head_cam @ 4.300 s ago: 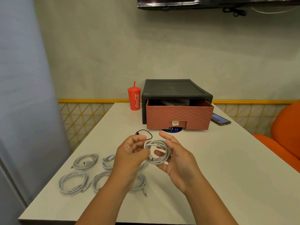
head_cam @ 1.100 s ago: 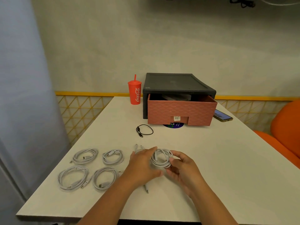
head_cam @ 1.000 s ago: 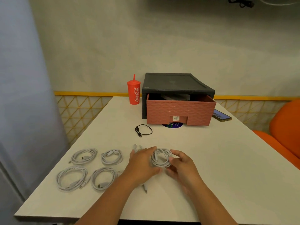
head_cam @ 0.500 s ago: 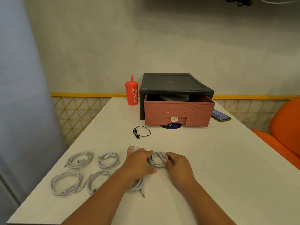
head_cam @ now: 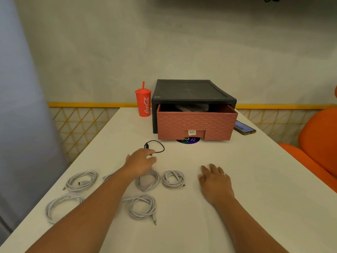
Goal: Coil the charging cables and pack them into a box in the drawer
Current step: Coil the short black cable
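Note:
Several coiled white cables lie on the white table [head_cam: 246, 179]; the coil last handled [head_cam: 173, 178] sits free between my hands. A short black cable [head_cam: 155, 146] lies in a loose loop nearer the drawer. My left hand [head_cam: 141, 159] stretches forward with its fingertips at the black cable's near end; whether it touches the plug I cannot tell. My right hand [head_cam: 214, 178] rests flat on the table, fingers spread, holding nothing. The pink drawer [head_cam: 195, 125] stands pulled out of its black cabinet [head_cam: 189, 90], with a dark box [head_cam: 191, 107] partly visible inside.
A red cup with a straw [head_cam: 143, 103] stands left of the cabinet. A phone [head_cam: 244, 127] lies to its right. An orange chair [head_cam: 317, 143] is beside the table's right edge. A round blue sticker [head_cam: 188, 140] shows under the drawer front.
Both hands set the white coil down on the table and let go. My left hand moved forward toward the black cable; my right hand slid right and lies flat.

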